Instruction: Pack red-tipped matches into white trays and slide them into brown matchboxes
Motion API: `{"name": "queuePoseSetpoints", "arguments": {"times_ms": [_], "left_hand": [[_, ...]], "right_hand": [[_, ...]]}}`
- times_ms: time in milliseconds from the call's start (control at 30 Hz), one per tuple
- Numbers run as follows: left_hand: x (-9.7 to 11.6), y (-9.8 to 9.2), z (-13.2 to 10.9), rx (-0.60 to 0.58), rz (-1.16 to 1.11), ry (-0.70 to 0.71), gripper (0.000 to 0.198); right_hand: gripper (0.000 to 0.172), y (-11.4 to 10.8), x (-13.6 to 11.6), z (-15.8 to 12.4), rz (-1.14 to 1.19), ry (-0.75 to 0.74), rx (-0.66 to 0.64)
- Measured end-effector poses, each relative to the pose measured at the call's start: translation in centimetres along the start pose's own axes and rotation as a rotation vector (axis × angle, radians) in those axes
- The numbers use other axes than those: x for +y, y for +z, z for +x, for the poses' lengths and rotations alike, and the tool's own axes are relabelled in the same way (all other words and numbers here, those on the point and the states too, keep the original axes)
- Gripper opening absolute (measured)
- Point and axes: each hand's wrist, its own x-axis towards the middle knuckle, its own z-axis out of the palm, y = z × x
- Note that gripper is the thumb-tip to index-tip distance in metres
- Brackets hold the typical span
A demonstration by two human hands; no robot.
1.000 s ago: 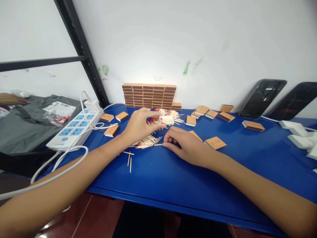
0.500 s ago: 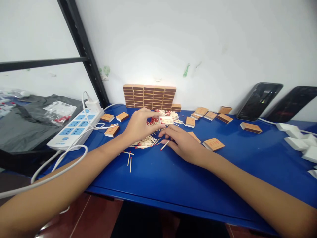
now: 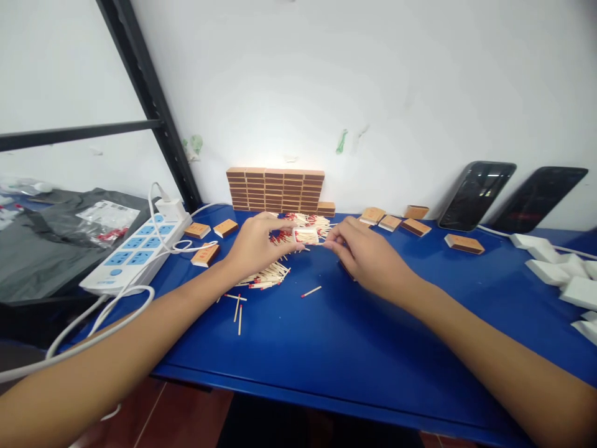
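Observation:
My left hand [image 3: 255,244] pinches a small white matchbox tray [image 3: 306,236] filled with red-tipped matches, holding it just above the blue table [image 3: 326,336]. My right hand [image 3: 368,256] has its fingertips pinched at the tray's right end; whether they hold a match I cannot make out. A pile of loose matches [image 3: 268,275] lies under and in front of my left hand. One single match [image 3: 311,291] lies apart on the table between my hands.
A stacked wall of matchboxes [image 3: 275,189] stands against the white wall. Loose matchboxes [image 3: 464,244] are scattered right and left. A white power strip [image 3: 135,252] with cables lies at left, two dark phones [image 3: 476,195] lean at right, and white trays [image 3: 550,267] sit at far right.
My right hand has lifted off the table and moved up to the tray's right end, leaving one match behind. My left hand keeps holding the tray.

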Motion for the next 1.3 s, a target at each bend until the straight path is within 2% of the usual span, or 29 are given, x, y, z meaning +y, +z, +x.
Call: {"name": "queuePoseSetpoints", "arguments": {"times_ms": [133, 333, 467, 600, 667, 833, 900, 1067, 1200, 1300], "left_hand": [[0.6, 0.2, -0.3, -0.028, -0.085, 0.061, 0.038], [1.0, 0.6, -0.8, -0.071, -0.148, 0.146, 0.038], [1.2, 0.6, -0.8, -0.086, -0.152, 0.143, 0.037], [0.9, 0.3, -0.5, -0.040, -0.109, 0.102, 0.038], [0.4, 0.1, -0.2, -0.005, -0.063, 0.062, 0.037], [-0.5, -0.1, 0.2, 0.026, -0.007, -0.003, 0.035], [-0.6, -0.1, 0.2, 0.015, 0.003, -0.001, 0.035], [-0.4, -0.2, 0.2, 0.002, 0.025, 0.017, 0.034], [-0.5, -0.1, 0.3, -0.003, 0.014, -0.004, 0.034], [-0.5, 0.0, 0.3, -0.005, 0.024, -0.005, 0.035]], "right_hand": [[0.014, -0.2, 0.3, 0.2, -0.061, 0.046, 0.036], [0.013, 0.7, 0.2, 0.0, -0.063, -0.044, 0.041], [0.012, 0.7, 0.2, 0.0, -0.001, -0.056, 0.079], [0.013, 0.4, -0.7, -0.2, 0.074, -0.070, 0.143], [0.012, 0.2, -1.3, -0.4, 0.140, -0.107, 0.094], [0.008, 0.1, -2.8, -1.5, 0.334, -0.110, -0.335], [0.008, 0.2, -3.2, -1.7, 0.350, -0.099, -0.419], [0.013, 0.8, -3.9, -1.5, 0.383, -0.034, -0.352], [0.007, 1.4, -4.1, -1.1, 0.457, 0.087, -0.299], [0.001, 2.3, -4.1, -0.9, 0.491, 0.070, -0.261]]}}
